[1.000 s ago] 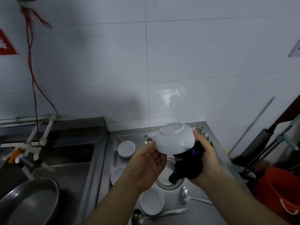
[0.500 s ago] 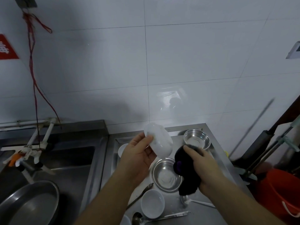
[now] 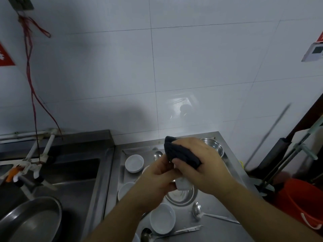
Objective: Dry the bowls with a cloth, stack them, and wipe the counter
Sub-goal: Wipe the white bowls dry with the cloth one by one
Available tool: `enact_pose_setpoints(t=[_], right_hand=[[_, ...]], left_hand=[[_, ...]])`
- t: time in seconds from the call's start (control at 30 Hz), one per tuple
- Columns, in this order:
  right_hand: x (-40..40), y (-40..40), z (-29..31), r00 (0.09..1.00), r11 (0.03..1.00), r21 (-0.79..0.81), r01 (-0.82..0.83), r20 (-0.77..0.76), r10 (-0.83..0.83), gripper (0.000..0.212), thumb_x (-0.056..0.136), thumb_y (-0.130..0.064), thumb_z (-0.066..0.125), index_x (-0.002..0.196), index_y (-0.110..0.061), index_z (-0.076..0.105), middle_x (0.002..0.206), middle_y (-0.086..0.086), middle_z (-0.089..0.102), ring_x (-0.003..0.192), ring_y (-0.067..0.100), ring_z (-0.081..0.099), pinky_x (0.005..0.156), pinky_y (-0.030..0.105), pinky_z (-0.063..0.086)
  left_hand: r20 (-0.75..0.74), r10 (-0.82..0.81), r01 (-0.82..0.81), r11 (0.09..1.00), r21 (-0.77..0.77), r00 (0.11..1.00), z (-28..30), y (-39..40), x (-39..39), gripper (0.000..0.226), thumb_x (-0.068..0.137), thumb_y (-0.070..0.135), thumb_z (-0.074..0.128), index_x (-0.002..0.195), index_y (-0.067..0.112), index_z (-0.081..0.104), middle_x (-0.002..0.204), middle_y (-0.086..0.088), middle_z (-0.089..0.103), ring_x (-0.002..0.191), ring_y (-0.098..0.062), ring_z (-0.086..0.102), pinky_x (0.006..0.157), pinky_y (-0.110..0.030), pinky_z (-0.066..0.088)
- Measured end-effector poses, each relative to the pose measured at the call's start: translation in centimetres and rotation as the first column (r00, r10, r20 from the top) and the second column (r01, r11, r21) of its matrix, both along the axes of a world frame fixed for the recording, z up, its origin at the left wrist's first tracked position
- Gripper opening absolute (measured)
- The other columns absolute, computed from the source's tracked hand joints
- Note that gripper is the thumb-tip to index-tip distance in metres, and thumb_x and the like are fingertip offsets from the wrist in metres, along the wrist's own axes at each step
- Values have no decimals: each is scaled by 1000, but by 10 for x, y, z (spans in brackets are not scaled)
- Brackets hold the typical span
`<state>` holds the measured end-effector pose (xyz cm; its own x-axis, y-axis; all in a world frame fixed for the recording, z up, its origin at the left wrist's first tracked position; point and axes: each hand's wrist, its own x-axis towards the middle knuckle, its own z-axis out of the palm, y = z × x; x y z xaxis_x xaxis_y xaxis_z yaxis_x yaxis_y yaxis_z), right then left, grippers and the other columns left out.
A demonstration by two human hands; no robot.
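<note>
Big steel sink (image 3: 52,172) on the left with a metal basin (image 3: 29,222) at its near end; steel counter (image 3: 218,231) on the right with an orange bucket (image 3: 304,203) off its right edge; both hands meet above the counter; right hand (image 3: 201,165) grips a dark cloth (image 3: 181,154) pressed over a white bowl (image 3: 182,185), which is mostly hidden; left hand (image 3: 157,175) curls round that bowl from the left; more white bowls sit below, one far (image 3: 134,163), one near (image 3: 162,218); steel bowl (image 3: 214,149) far right; a spoon (image 3: 197,210) lies near.
</note>
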<state>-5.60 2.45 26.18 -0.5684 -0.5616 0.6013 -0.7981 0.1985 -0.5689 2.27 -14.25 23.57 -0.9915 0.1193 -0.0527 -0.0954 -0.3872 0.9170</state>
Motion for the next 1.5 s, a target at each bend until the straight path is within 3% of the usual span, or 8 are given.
enact_pose_setpoints(t=[0.13, 0.3, 0.5, 0.67, 0.93, 1.07, 1.2, 1.5], right_hand=[[-4, -10, 11, 932, 983, -156, 96, 362, -34, 25, 93, -40, 67, 115, -51, 67, 108, -18, 74, 103, 6, 71, 84, 16, 55], [-23, -16, 16, 660, 910, -317, 266, 748, 67, 21, 86, -42, 72, 104, -34, 77, 103, -1, 78, 100, 22, 75, 87, 40, 61], [-21, -14, 0, 332, 800, -350, 488, 922, 201, 19, 96, -38, 71, 108, -26, 79, 108, 7, 80, 94, 25, 78, 68, 35, 62], [-8, -11, -17, -5, 791, -292, 538, 937, 350, 54, 96, -50, 66, 132, -10, 71, 130, 22, 71, 114, 39, 70, 94, 50, 57], [-9, -18, -12, 63, 755, -346, 558, 924, 377, 51, 93, -37, 73, 137, -11, 65, 133, 21, 70, 121, 43, 68, 100, 57, 56], [-17, -21, -3, 213, 784, -354, 510, 935, 283, 23, 91, -32, 77, 112, -22, 76, 114, 14, 78, 91, 28, 78, 70, 41, 63], [-22, -21, 4, 356, 796, -373, 477, 910, 213, 25, 83, -40, 79, 106, -29, 77, 109, 10, 79, 97, 29, 78, 77, 43, 64], [-12, -22, -3, -74, 758, -330, 563, 893, 444, 37, 93, -47, 66, 116, -19, 75, 108, 11, 71, 91, 33, 72, 79, 44, 60]], left_hand=[[-22, -48, 48, 999, 11, 999, 2, -5, 1, 33, 97, 13, 68, 129, 5, 63, 130, -22, 68, 121, -41, 66, 100, -53, 57], [-51, -40, 42, 998, 36, 998, 9, -5, 4, 32, 95, 17, 70, 127, 10, 67, 125, -19, 70, 113, -36, 69, 95, -51, 60], [-60, 11, -9, 999, 33, 998, 7, -1, 8, 31, 94, 19, 70, 124, 10, 67, 121, -21, 69, 110, -37, 69, 94, -51, 61], [-61, 39, -36, 998, 42, 997, 8, -1, 8, 24, 96, 19, 69, 119, 17, 71, 116, -13, 72, 107, -29, 71, 93, -43, 60], [25, -5, 4, 1000, 7, 1000, 22, -9, -2, 58, 79, 0, 69, 135, 17, 67, 131, -22, 69, 115, -43, 70, 88, -49, 62], [124, 50, -61, 995, 84, 991, 43, -16, -3, 45, 92, 17, 73, 136, 6, 65, 130, -26, 70, 115, -46, 70, 83, -54, 64], [119, 120, -136, 981, 136, 986, 47, -11, -2, 29, 97, 22, 69, 121, 8, 74, 123, -23, 74, 107, -39, 76, 75, -45, 66], [-163, 86, -93, 995, -38, 983, 22, 6, -5, 35, 98, 31, 66, 133, 33, 70, 137, -7, 70, 131, -29, 64, 103, -37, 56]])
